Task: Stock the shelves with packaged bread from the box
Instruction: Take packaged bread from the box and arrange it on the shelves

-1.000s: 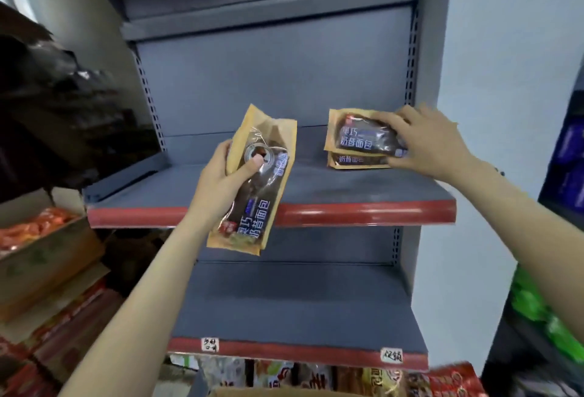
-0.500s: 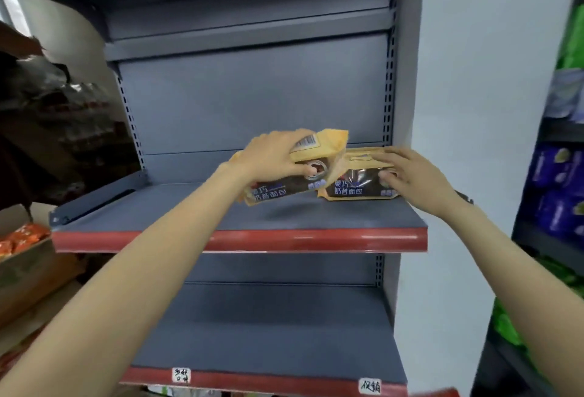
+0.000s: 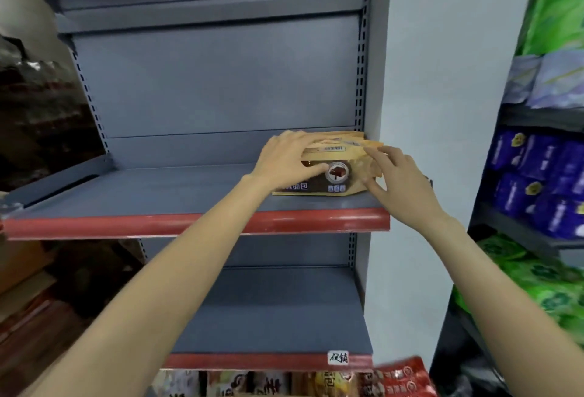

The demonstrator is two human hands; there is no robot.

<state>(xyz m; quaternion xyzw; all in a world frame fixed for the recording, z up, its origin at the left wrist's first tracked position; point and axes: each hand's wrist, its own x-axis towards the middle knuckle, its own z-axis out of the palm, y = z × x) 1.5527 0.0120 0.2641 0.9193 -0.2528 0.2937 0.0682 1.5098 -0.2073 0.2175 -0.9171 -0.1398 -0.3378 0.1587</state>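
Nearest, bottom edge: red snack packs (image 3: 401, 376) below lower grey shelf w/ red front strip (image 3: 268, 361) & white handwritten price tag (image 3: 338, 357). Up a level, grey metal shelf w/ red front lip (image 3: 196, 222), right end: stack of tan-and-brown packaged bread bags (image 3: 335, 175) lying flat. Left hand (image 3: 284, 159) grip closed over stack's left end, thumb on front. Right hand (image 3: 398, 178) grip open, fingers touching stack's right end. Far right: purple packs (image 3: 537, 175).

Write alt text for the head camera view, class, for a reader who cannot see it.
Two hands press a small stack of tan bread packages at the right end of a grey shelf with a red front edge: the left hand grips the top one, the right hand touches its end. Another grey shelf lies below.
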